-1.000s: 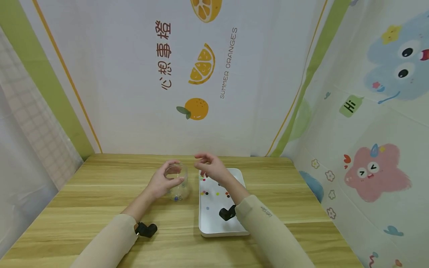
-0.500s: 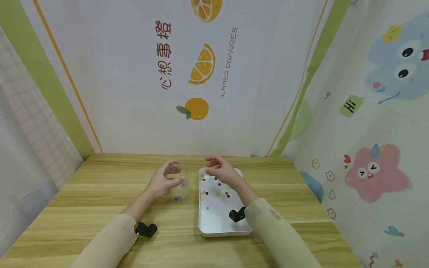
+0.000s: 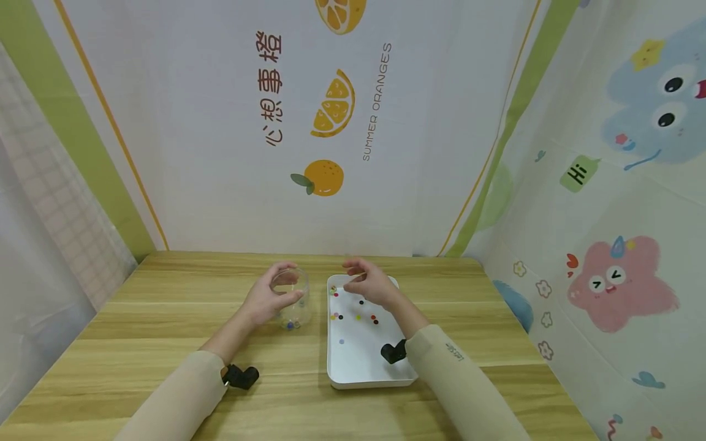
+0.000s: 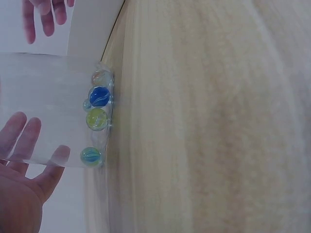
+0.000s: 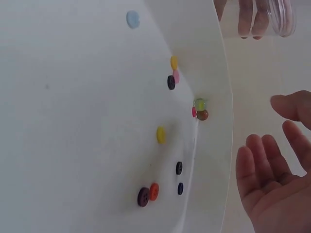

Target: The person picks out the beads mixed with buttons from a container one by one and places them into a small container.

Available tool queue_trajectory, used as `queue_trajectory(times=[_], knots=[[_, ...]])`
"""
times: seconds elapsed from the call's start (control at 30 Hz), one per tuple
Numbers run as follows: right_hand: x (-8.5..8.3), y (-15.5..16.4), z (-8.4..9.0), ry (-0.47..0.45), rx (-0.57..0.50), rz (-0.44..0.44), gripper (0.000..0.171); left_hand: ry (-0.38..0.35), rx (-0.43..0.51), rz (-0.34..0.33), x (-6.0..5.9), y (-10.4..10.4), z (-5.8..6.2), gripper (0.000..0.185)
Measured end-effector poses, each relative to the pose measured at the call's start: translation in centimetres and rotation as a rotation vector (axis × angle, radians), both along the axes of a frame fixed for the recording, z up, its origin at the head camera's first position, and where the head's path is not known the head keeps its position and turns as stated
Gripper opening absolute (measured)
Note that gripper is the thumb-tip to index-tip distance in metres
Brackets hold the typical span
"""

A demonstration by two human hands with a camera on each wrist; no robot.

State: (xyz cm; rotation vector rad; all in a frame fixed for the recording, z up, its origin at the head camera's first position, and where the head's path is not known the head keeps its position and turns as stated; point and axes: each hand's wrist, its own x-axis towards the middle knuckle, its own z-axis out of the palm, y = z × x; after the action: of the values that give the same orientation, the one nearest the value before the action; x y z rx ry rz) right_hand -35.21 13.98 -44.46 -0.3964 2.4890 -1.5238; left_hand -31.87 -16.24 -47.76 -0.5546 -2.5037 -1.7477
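My left hand [image 3: 268, 301] grips a clear jar [image 3: 301, 311] that stands upright on the table, thumb and fingers around its wall. At the bottom of the jar lie several glass marbles, among them a blue marble [image 4: 99, 96] and a yellow-green marble [image 4: 96, 119]. My right hand [image 3: 372, 286] is held over the far end of a white tray [image 3: 358, 361], its thumb apart from loosely bent fingers and nothing between them. Inside the tray are scattered buttons, such as a yellow button [image 5: 161, 135] and an orange button [image 5: 153, 191]. Two marbles, one a greenish marble [image 5: 200, 104], sit against its wall.
The wooden table [image 3: 182, 331] carries the jar left of the tray, with a narrow gap between them. A printed curtain [image 3: 220, 208] hangs along the table's back edge, and another decorated curtain [image 3: 551, 245] borders the right side.
My right hand has moved right, from beside the jar to over the tray's far end. My left hand and the jar have stayed put.
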Motion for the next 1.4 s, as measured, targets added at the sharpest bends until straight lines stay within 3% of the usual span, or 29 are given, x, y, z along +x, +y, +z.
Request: queue_trajectory(times=[0.27, 0.53, 0.77, 1.1, 1.4], knots=[[-0.3, 0.0, -0.6, -0.013, 0.166, 0.058, 0.066, 0.007, 0.001, -0.002, 0.0, 0.0, 0.0, 0.066], [-0.4, -1.0, -0.9, 0.072, 0.346, 0.113, 0.044, 0.000, 0.003, -0.001, 0.0, 0.0, 0.0, 0.067], [-0.9, -2.2, -1.3, 0.086, 0.490, 0.122, 0.038, -0.010, 0.009, -0.001, 0.2, 0.1, 0.2, 0.068], [-1.3, -3.6, -1.9, 0.129, 0.566, 0.113, 0.032, -0.001, -0.003, -0.003, 0.1, 0.2, 0.3, 0.068], [-1.2, -4.1, -2.8, 0.152, 0.565, 0.098, 0.023, -0.010, 0.003, -0.005, 0.1, 0.1, 0.3, 0.069]])
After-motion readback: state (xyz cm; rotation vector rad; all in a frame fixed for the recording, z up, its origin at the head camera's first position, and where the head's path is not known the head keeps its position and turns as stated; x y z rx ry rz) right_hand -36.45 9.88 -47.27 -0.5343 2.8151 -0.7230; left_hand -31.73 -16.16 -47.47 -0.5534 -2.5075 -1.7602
